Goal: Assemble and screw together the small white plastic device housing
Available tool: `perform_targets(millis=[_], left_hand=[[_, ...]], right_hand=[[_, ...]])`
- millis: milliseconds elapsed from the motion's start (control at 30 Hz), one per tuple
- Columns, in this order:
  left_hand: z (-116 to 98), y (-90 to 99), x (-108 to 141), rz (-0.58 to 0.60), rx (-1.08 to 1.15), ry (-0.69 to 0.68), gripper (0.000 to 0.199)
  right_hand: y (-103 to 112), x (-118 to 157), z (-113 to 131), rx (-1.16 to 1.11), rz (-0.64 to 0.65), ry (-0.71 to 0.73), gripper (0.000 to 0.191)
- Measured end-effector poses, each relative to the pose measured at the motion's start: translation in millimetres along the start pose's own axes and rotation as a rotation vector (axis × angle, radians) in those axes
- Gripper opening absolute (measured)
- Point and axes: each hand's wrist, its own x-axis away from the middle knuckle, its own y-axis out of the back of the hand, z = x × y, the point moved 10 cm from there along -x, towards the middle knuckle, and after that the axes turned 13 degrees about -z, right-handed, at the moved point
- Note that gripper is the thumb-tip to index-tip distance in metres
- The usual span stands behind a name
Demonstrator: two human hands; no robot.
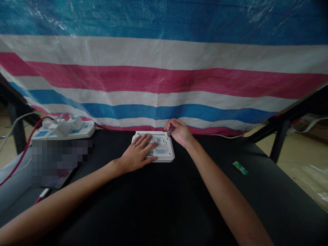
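A white plastic device [167, 158] with vents, a label and a coiled white wire or ring on its face lies on the black table [164, 205]. My left hand [138, 153] rests on its left part, fingers spread, holding nothing. At the device's upper right corner, my right hand [180, 131] is closed around a small dark-handled tool [171, 130], which looks like a screwdriver. The tool points down at that corner; whether its tip touches is too small to tell.
A white power strip [87, 129] with plugs and cables stands at the back left, with a dark pixelated item [58, 164] before it. A green packet [240, 167] lies at the right. A striped sheet [159, 78] hangs behind the table, between black metal bars.
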Motion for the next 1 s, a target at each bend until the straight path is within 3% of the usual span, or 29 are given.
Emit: perform_targets(millis=[200,433,667,867,1000], left_hand=[[0.5,-0.5,0.1,0.008,0.000,0.001,0.062],[0.2,0.3,0.2,-0.005,0.018,0.003,0.060],[1.0,1.0,0.3,-0.023,0.024,0.013,0.061],[0.5,0.1,0.1,-0.004,0.012,0.005,0.061],[-0.1,0.9,0.1,-0.017,0.017,-0.002,0.060]], right_hand=[[6.2,-0.3,2.3,-0.035,-0.021,-0.006,0.031],[-10.9,6.4,-7.3,0.009,0.039,-0.066,0.033],[2.6,1.8,2.5,-0.084,-0.030,-0.062,0.037],[-12.2,7.1,-4.0,-0.023,0.002,-0.091,0.035],[-10.6,6.8,-4.8,-0.015,-0.012,-0.103,0.034]])
